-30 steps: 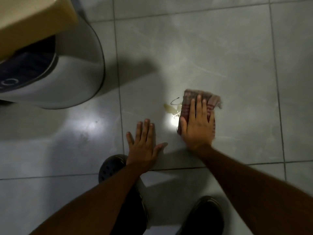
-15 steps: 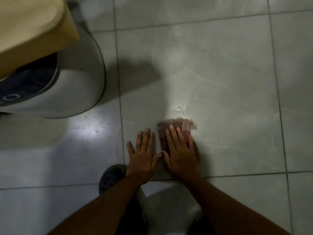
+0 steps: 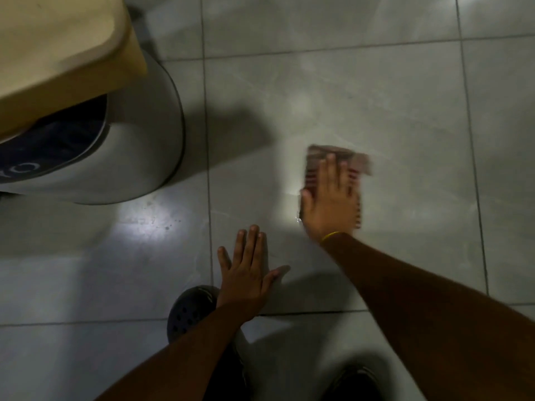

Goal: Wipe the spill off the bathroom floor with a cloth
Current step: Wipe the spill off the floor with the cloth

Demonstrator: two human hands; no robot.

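Observation:
A reddish-brown striped cloth (image 3: 356, 160) lies flat on the grey tiled floor (image 3: 405, 96), blurred by motion. My right hand (image 3: 330, 204) presses down on it, palm flat, fingers pointing away from me. A small wet glint (image 3: 297, 217) shows at the cloth's near left edge; no yellowish puddle is visible. My left hand (image 3: 246, 273) rests flat on the tile nearer to me, fingers spread, holding nothing.
A white rounded appliance (image 3: 139, 146) with a dark panel stands at the left, with a beige box (image 3: 58, 44) on top. My dark perforated shoe (image 3: 188, 311) is under my left forearm; the other shoe (image 3: 356, 380) is at the bottom. Open tile lies right.
My right hand has pushed the cloth away from me and to the right, back out from beside my left hand. The yellowish puddle seen a second ago no longer shows. My left hand stayed put.

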